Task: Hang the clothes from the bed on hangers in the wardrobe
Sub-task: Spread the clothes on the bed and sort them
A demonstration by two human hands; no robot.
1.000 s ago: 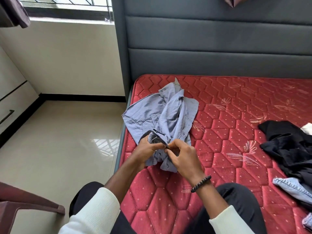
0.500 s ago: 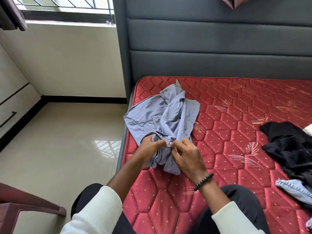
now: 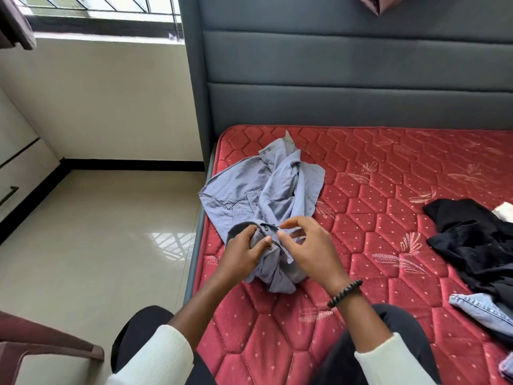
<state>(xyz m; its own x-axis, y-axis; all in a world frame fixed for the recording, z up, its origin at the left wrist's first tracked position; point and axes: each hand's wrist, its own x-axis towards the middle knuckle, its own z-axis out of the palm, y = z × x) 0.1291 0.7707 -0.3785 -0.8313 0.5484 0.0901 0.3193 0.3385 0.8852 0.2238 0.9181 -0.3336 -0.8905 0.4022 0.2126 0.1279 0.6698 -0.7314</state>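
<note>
- Bright, even daylight enters from the window (image 3: 91, 6) at upper left.
- A glossy glare patch with grille pattern lies on the floor (image 3: 172, 237).
- Straight edges bow at the borders.
- Right hand (image 3: 311, 245) fingertips slightly motion-blurred.

Your left hand (image 3: 244, 252) grips the crumpled blue shirt (image 3: 263, 190) at its buttoned edge on the red mattress (image 3: 388, 190). Your right hand (image 3: 311, 248) hovers just beside it, fingers (image 3: 288, 224) loosely curled, apparently off the cloth. Black garment (image 3: 472, 237) and denim (image 3: 477, 304) lie well apart, right.
</note>
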